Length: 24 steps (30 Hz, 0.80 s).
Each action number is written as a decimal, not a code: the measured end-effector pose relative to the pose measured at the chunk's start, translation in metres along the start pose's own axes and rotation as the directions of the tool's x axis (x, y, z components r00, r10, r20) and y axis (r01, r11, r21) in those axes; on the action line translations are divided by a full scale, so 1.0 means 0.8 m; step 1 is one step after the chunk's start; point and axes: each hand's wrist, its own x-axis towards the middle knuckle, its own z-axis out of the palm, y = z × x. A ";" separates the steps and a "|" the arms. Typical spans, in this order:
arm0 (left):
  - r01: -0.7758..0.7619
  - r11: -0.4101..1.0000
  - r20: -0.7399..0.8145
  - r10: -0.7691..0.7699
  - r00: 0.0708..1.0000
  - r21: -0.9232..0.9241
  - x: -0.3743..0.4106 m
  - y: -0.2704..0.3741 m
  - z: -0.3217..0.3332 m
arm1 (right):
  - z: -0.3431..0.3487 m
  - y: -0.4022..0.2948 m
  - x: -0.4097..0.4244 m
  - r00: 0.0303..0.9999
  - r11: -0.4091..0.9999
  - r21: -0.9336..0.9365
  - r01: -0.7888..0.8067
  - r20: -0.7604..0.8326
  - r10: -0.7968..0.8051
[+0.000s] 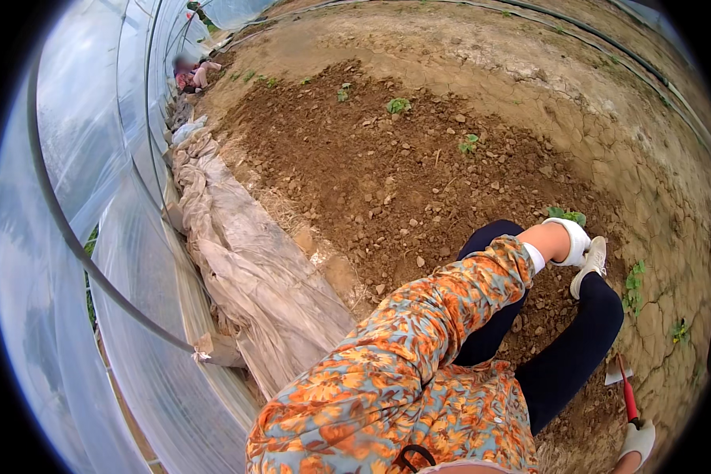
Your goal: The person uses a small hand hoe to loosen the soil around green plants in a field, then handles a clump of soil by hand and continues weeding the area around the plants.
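My left hand [570,242], in a white glove, hangs low near my white shoe [592,260]. A leafy green seedling [569,215] grows right beside it. The fingers are turned away and hidden, so I cannot tell whether they hold anything. At the lower right, my right hand [639,443], also gloved in white, grips the red handle of a small hand hoe [629,400]. The hoe's metal blade [618,370] is at the ground beside my dark trouser leg [575,349]. More seedlings [634,287] stand on the cracked soil above the hoe.
Loose, cloddy brown soil [379,166] spreads ahead, with small plants [398,106] along it. Crumpled plastic sheeting [260,260] lies on the left, next to the greenhouse's film wall [148,284] and curved hoop [65,219]. Another person [195,76] sits farther off by the wall.
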 end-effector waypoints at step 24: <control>-0.483 -0.483 0.031 -0.729 0.683 -0.730 -0.214 -0.241 0.179 | 0.012 -0.447 0.063 0.831 0.694 0.462 0.552 -0.242 -0.500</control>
